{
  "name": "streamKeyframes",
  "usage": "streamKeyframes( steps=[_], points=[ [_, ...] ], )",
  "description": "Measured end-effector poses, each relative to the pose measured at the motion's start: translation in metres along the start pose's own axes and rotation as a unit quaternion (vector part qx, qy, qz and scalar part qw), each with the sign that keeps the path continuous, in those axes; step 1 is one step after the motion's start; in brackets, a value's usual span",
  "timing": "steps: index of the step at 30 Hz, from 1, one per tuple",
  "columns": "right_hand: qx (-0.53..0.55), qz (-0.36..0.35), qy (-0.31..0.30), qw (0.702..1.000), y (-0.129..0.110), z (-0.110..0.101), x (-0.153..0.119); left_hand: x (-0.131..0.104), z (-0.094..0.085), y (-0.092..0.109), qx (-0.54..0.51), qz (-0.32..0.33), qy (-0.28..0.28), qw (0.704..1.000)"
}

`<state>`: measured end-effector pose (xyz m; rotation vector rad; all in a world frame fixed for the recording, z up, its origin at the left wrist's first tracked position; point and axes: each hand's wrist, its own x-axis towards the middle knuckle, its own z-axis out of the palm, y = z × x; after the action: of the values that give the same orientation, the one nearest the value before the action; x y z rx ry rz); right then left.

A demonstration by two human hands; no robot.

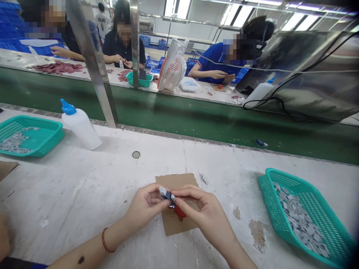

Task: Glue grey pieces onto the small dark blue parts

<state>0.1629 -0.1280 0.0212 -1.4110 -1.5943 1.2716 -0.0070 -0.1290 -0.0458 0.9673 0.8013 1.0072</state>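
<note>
A small dark blue piece with light grey parts (167, 195) is pinched between my two hands, above a square of brown cardboard (176, 181). My left hand (147, 203) grips its left side with closed thumb and fingers. On the other side, my right hand (198, 203) has thumb and forefinger pressed together at a light grey bit of it. Something red (179, 212) shows just below, partly hidden by my right thumb; whether it touches the blue piece I cannot tell.
Right is a green basket (311, 186) of grey pieces; left, another green basket (50, 140) and a white bottle with blue cap (81, 127). A bottle cap (136, 154) lies mid-table. Beyond a metal post (94, 63) and green conveyor belt (182, 117), several people work.
</note>
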Motion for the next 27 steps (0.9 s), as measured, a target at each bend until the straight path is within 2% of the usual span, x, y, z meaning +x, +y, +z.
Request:
streamKeyframes(
  steps=[4, 7, 13, 16, 20, 22, 25, 27],
  points=[
    [-0.042, -0.030, 0.006, 0.999, 0.000, 0.003, -0.002, 0.000, 0.001, 0.001, 0.006, 0.002, 0.009, 1.000],
    [-0.046, -0.025, -0.006, 0.999, 0.002, 0.003, -0.001, -0.001, 0.000, 0.000, 0.035, 0.020, 0.015, 0.999],
    [0.111, 0.054, -0.086, 0.989, 0.005, -0.003, 0.007, -0.003, -0.001, 0.007, 0.109, 0.095, 0.054, 0.988],
    [0.171, 0.060, -0.120, 0.976, 0.006, -0.002, 0.007, -0.005, 0.005, 0.015, 0.130, 0.119, 0.073, 0.982],
    [0.228, 0.042, -0.193, 0.953, 0.006, 0.001, 0.005, -0.005, 0.020, 0.026, 0.071, 0.088, 0.030, 0.993],
    [0.246, 0.036, -0.193, 0.949, 0.007, -0.001, 0.004, -0.004, 0.028, 0.029, 0.079, 0.092, 0.043, 0.992],
    [0.252, 0.026, -0.159, 0.954, 0.009, -0.007, 0.002, -0.003, 0.040, 0.028, 0.126, 0.129, 0.084, 0.980],
    [0.253, 0.024, -0.137, 0.957, 0.010, -0.010, -0.001, -0.004, 0.050, 0.023, 0.107, 0.129, 0.052, 0.985]
  ],
)
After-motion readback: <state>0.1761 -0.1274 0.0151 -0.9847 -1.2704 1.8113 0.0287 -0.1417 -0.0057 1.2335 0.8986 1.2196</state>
